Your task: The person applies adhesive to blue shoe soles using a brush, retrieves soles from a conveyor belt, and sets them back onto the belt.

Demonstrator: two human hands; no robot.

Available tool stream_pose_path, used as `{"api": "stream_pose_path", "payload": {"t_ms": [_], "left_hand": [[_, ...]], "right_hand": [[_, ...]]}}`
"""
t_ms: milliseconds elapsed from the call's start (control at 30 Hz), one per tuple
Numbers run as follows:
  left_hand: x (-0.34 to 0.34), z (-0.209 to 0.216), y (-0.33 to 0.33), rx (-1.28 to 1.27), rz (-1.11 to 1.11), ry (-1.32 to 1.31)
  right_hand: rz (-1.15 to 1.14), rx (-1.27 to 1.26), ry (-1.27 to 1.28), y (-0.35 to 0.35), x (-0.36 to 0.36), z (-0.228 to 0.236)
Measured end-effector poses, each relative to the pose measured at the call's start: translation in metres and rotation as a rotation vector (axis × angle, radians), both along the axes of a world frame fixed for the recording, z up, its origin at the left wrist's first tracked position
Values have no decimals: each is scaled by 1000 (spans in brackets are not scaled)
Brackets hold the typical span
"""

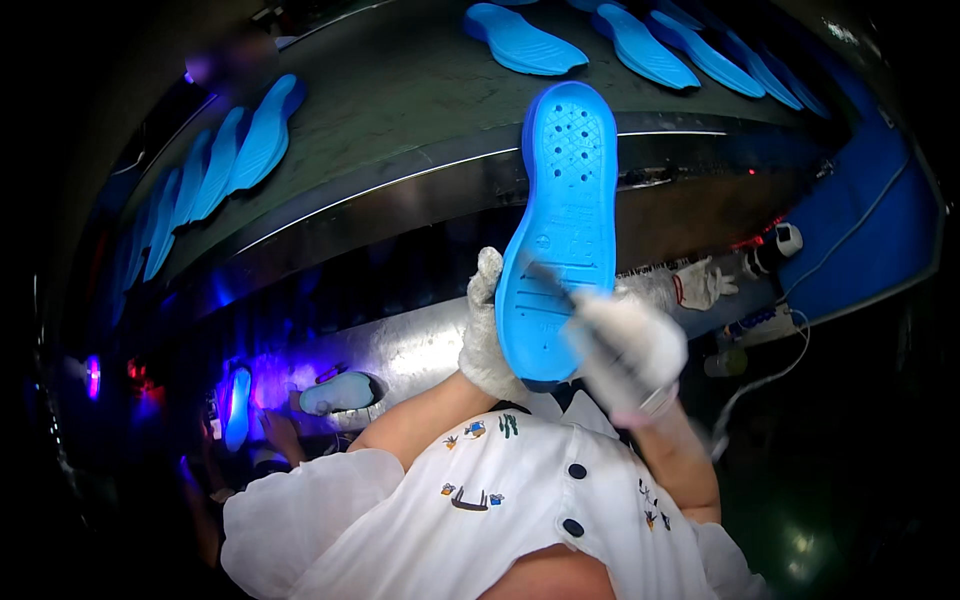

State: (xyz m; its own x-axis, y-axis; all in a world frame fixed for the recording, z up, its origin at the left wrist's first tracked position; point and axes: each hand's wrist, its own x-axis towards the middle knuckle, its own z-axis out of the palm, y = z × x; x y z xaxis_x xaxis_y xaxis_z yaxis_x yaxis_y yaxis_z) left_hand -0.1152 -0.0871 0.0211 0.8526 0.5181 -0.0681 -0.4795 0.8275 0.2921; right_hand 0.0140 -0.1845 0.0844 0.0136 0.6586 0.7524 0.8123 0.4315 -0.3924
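Note:
A bright blue shoe sole (567, 215) stands nearly upright in front of me, its holed heel end at the top. My left hand (485, 335), in a whitish knit glove, is closed on the lower left edge of the sole, thumb up along its side. Over the sole's lower right part is my right hand (635, 345), also gloved and smeared by motion. It is closed on a slim dark tool (550, 278), whose tip lies over the middle of the sole. Blur hides the tool's exact kind, and I cannot tell whether its tip touches the sole.
Beyond a metal edge, a dark belt (400, 110) carries several blue soles (265, 140) at left and more (645, 50) at right. A metal ledge (410, 345) bears a pale sole (338, 393) and a white glove (705, 285). Another person's hand (283, 436) is near a violet-lit sole (238, 410).

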Motion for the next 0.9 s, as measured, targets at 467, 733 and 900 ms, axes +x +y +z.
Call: {"api": "stream_pose_path", "payload": {"t_ms": [467, 733, 900], "left_hand": [[35, 12, 13, 80, -18, -262], [43, 11, 31, 65, 49, 70], [42, 9, 37, 133, 21, 178]], "right_hand": [[316, -269, 483, -16, 42, -16], [437, -234, 35, -10, 83, -12], [486, -261, 88, -9, 96, -5]]}}
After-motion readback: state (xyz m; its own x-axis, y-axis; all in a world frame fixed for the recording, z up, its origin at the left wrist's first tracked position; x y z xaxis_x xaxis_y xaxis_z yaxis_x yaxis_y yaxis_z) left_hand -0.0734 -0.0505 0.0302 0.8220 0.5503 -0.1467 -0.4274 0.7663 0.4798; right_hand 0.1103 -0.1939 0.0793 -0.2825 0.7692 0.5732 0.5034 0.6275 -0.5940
